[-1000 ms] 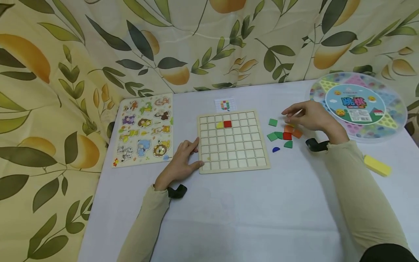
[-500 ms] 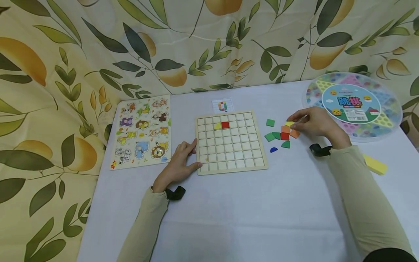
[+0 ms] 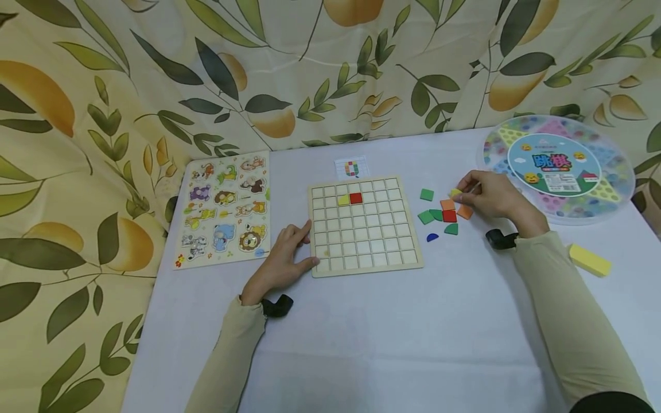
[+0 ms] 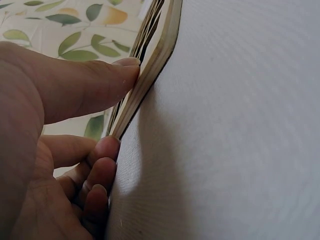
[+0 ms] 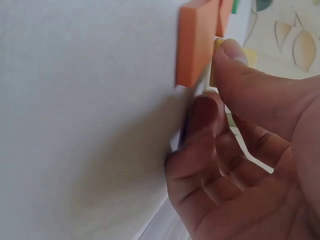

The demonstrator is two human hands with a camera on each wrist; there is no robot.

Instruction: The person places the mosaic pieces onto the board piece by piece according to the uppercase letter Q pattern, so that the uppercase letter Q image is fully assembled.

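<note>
One thumb and one finger of the left hand (image 3: 281,252), held apart, touch the left edge of the grid board (image 3: 365,235); two cells hold a yellow tile (image 3: 343,200) and a red tile (image 3: 356,198). Right of the board, beside loose tiles (image 3: 449,216) on the counter (image 3: 372,332), the right hand (image 3: 493,198) pinches a yellow piece (image 3: 455,193), more of which showed half a second ago.

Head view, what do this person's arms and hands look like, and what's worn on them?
The left hand and right hand are ungloved. The left sleeve and right sleeve are long, plain and pale khaki, gathered at the cuffs. The left wrist device and right wrist device are black and bent. No cables show.
</note>
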